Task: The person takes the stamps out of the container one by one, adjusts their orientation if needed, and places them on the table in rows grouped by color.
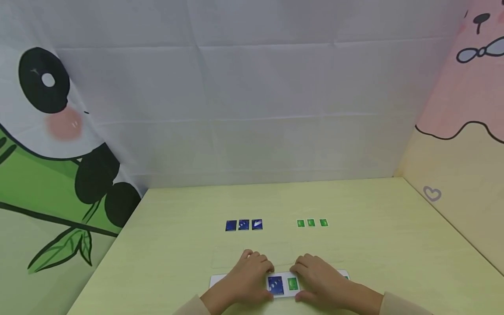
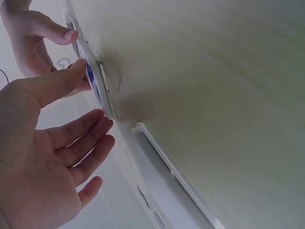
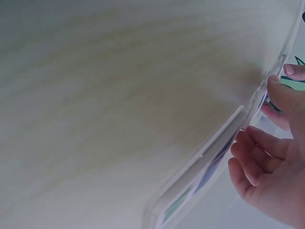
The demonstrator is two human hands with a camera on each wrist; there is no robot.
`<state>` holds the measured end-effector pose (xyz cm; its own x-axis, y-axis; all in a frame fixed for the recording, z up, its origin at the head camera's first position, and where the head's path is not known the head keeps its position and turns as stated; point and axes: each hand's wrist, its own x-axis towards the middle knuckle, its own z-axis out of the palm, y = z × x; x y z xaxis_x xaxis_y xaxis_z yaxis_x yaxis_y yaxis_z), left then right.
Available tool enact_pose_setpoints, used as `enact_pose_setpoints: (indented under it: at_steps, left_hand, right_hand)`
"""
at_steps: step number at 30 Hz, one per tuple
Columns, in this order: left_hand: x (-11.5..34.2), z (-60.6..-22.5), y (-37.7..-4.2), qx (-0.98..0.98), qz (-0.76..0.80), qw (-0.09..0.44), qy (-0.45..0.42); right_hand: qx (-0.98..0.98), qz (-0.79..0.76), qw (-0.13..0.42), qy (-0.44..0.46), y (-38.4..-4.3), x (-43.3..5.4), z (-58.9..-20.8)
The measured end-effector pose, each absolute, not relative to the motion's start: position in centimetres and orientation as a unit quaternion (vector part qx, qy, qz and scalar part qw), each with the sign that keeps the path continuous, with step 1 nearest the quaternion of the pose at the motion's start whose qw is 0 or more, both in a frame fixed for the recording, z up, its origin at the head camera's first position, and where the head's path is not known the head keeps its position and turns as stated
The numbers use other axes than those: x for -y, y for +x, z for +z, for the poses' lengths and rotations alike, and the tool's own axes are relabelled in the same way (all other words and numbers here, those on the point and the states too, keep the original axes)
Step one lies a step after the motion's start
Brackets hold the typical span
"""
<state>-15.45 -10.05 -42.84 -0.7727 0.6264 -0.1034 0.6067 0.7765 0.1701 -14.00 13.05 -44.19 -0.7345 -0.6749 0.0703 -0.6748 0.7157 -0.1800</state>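
Observation:
A white card (image 1: 286, 276) with one blue square picture (image 1: 275, 285) and one green square picture (image 1: 292, 284) lies between the two hands. My left hand (image 1: 250, 278) pinches its left side, thumb on the near edge and fingers toward the far edge. On the other side my right hand (image 1: 320, 280) pinches it the same way. In the left wrist view the card (image 2: 99, 90) appears slightly raised from the table. White pieces show beyond both hands, the left piece (image 1: 216, 279) and the right piece (image 1: 344, 274), mostly hidden in the head view.
Three blue squares (image 1: 243, 225) lie in a row farther back at left, with three green squares (image 1: 311, 223) at right. Faint transparent plates (image 1: 228, 256) lie just beyond the hands. A grey-white cloth wall (image 1: 267, 144) bounds the pale wooden table (image 1: 177, 245) at the back.

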Motion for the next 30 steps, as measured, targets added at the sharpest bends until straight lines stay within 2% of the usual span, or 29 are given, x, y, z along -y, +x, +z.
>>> enact_pose_setpoints:
  at_steps: [13,30]
  left_hand:
    - [9.58,-43.1,-15.61,-0.938,0.046,0.063,0.337]
    - [9.06,-43.12,-15.76,-0.941,0.042,0.076,0.326]
  right_hand:
    - [-0.922,-0.095,-0.018,-0.376,-14.08,-12.98,-44.22]
    - [-0.924,-0.091,-0.027,-0.37,-14.11,-12.84,-44.31]
